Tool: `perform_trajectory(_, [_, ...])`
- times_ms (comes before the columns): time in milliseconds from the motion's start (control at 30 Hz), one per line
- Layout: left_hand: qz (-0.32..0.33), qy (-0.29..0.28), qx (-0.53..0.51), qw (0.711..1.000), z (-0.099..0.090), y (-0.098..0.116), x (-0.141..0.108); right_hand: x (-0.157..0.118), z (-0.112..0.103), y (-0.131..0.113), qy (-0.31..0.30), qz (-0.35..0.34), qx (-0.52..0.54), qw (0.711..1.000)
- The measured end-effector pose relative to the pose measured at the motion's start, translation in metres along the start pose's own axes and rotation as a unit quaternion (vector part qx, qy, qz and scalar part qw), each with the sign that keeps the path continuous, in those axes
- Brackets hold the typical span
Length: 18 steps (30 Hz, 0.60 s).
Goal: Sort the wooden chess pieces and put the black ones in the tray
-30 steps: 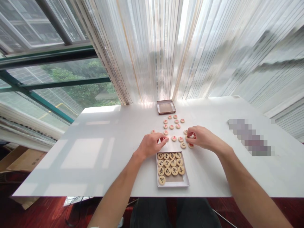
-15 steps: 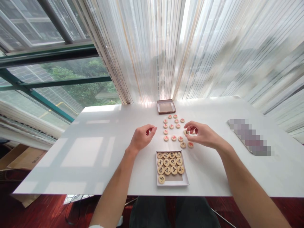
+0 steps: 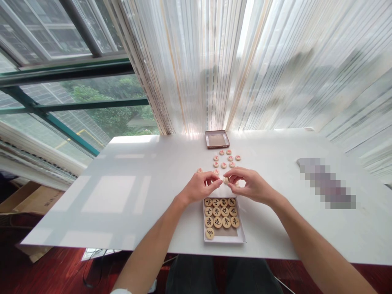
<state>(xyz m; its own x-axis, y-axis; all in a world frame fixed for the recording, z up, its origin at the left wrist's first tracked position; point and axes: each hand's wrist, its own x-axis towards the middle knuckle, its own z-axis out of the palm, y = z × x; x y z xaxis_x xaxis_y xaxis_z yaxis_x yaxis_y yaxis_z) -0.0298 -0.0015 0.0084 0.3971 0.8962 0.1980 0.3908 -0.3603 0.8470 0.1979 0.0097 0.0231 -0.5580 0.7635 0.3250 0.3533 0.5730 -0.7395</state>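
Note:
My right hand (image 3: 249, 185) pinches a round wooden chess piece (image 3: 226, 180) between thumb and fingers, above the far edge of the open box. Close to its left, my left hand (image 3: 202, 185) has thumb and index fingertips near each other, with a small gap and nothing visible between them. Below both hands lies the box (image 3: 240, 240), holding rows of black-marked pieces and one piece (image 3: 210, 233) at its front left. Beyond the hands, several red-marked pieces (image 3: 223, 165) lie on the table. One piece (image 3: 200, 170) sits behind my left hand.
The box lid (image 3: 217, 141) lies open side up at the far edge of the white table (image 3: 165, 163). A blurred-out flat object (image 3: 326, 183) lies on the right. Curtains (image 3: 196, 69) hang behind the table, and a cardboard box (image 3: 33, 200) stands on the floor at left.
My right hand has moved left and toward the box, carrying a piece. My left hand has come right to meet it. The view has shifted slightly.

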Motion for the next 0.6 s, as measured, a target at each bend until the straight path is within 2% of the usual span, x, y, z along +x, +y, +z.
perform_trajectory(67, [-0.010,-0.009,-0.017,1.000,0.001,0.000,0.000,0.000,0.009,-0.001,0.013,-0.030,-0.018,0.999])
perform_trajectory(233, [-0.021,0.008,-0.057,0.998,0.004,0.000,0.001,0.002,0.025,0.004,0.064,-0.084,-0.040,0.994])
perform_trajectory(433, [-0.037,0.004,-0.135,0.990,0.004,0.000,0.002,0.003,0.030,0.005,0.091,-0.092,-0.049,0.990])
perform_trajectory(600, [-0.047,0.008,-0.162,0.986,0.003,-0.001,0.002,0.004,0.031,0.005,0.117,-0.083,-0.048,0.988])
